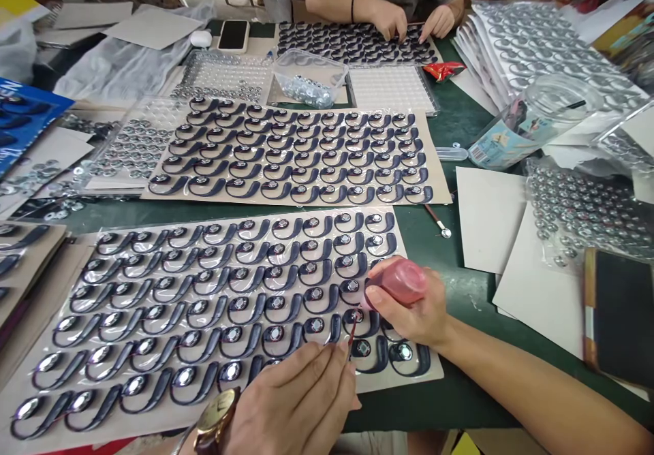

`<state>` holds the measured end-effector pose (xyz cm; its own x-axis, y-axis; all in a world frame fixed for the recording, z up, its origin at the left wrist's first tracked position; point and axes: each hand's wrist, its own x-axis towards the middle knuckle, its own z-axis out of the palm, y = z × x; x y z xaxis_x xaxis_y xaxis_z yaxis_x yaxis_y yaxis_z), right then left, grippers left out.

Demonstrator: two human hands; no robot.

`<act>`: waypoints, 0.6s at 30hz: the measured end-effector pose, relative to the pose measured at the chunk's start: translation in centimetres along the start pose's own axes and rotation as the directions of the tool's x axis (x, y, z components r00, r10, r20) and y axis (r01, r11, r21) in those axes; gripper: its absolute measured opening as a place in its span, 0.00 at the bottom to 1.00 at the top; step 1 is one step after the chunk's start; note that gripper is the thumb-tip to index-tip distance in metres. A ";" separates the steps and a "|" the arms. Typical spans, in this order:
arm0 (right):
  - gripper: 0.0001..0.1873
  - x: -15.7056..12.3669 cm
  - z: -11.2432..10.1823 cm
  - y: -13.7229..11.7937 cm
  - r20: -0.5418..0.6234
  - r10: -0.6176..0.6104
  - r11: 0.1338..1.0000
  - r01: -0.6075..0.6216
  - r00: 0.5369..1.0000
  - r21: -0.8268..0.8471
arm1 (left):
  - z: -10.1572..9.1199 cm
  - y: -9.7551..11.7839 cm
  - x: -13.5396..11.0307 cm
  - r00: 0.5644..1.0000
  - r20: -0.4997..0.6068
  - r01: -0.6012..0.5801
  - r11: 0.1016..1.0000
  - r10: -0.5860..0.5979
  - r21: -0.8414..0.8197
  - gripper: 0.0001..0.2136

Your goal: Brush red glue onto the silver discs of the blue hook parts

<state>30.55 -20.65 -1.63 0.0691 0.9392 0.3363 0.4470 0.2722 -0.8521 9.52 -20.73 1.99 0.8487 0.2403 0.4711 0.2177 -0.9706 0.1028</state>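
Observation:
My right hand (pixel 419 312) is wrapped round a pink squeeze bottle (pixel 403 281), its lower end pointing down-left over the near sheet. Between the fingertips of my left hand (pixel 301 394), which has a watch (pixel 219 411) on its wrist, is a thin reddish stick (pixel 352 332). The stick's tip meets a round silver disc (pixel 356 316) on one of the dark curved pieces. Rows of such hook-shaped pieces, each with a shiny disc, cover the near sheet (pixel 416 377) under both hands. The bottle's nozzle is mostly hidden by my fingers.
A second sheet (pixel 437 176) of these pieces lies behind. Beyond it stand a clear tray (pixel 309 90) of discs and a co-worker's hands (pixel 391 20). To the right are a tipped plastic jar (pixel 511 131), grey cards (pixel 488 216), bagged discs (pixel 582 203) and a dark phone (pixel 623 312).

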 end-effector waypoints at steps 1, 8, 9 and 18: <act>0.05 0.0 0.0 -0.1 0.000 -0.003 1.000 0.003 1.000 0.001 | 0.0 0.0 -0.1 1.000 0.004 0.002 1.000 -0.002 -0.005 0.10; 0.03 0.3 -0.5 -0.6 0.027 0.021 0.997 -0.019 0.999 -0.076 | 0.2 -0.1 -0.3 0.994 -0.022 0.100 0.985 -0.104 -0.140 0.10; 0.04 0.4 -0.6 -0.7 0.027 0.016 0.997 -0.014 1.000 -0.080 | 0.1 -0.2 -0.2 0.995 -0.007 0.099 0.983 -0.101 -0.153 0.09; 0.04 0.2 -0.5 -0.3 -0.041 -0.048 0.998 0.046 0.998 -0.047 | 0.0 -0.5 -0.5 0.994 0.040 0.110 0.975 -0.104 -0.195 0.10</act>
<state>30.86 -20.69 -1.08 0.0840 0.9159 0.3926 0.4913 0.3047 -0.8159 8.96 -20.37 1.65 0.8398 0.3407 0.4227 0.2116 -0.9224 0.3230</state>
